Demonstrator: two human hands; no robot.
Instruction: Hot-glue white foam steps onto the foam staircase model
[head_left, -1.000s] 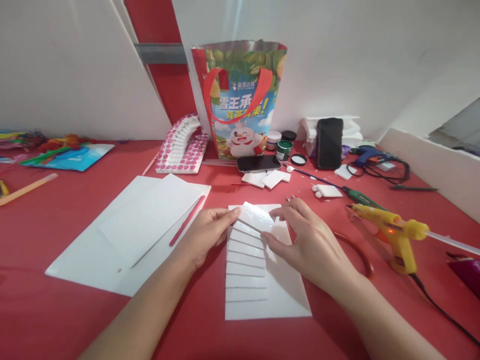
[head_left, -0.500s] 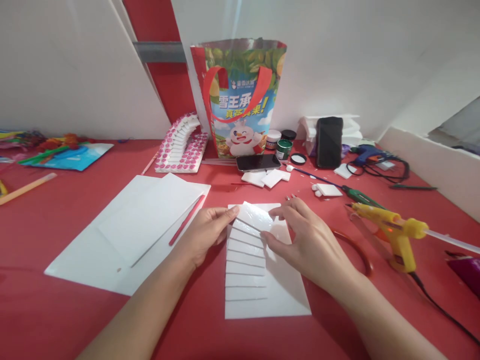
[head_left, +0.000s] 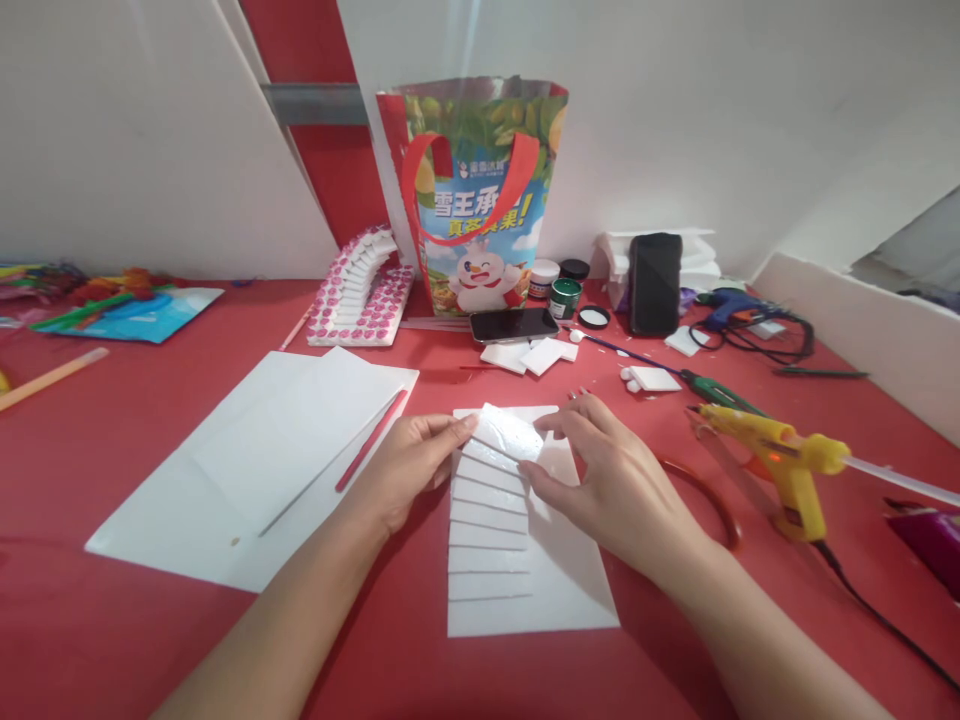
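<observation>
A white board [head_left: 574, 570] lies flat on the red table in front of me. Several thin white pieces overlap on it like curving steps. Both hands hold the uppermost white piece [head_left: 504, 430], which sits tilted at the far end of the row. My left hand [head_left: 420, 455] pinches its left edge, thumb on top, the other fingers partly hidden. My right hand [head_left: 600, 465] grips its right edge between thumb and curled fingers. A red stick [head_left: 371, 440] rests left of my left hand on larger white sheets [head_left: 202, 500].
A yellow glue gun [head_left: 795, 465] with its cord lies at right, near a brown ring [head_left: 712, 500]. Behind stand a printed bag [head_left: 480, 200], paint jars [head_left: 564, 298], two phones [head_left: 655, 285] and a pink-dotted step model [head_left: 360, 290]. Small white tiles [head_left: 541, 356] lie before the bag.
Both hands stay on the top white piece with almost no movement. The whole view has shifted very slightly.
</observation>
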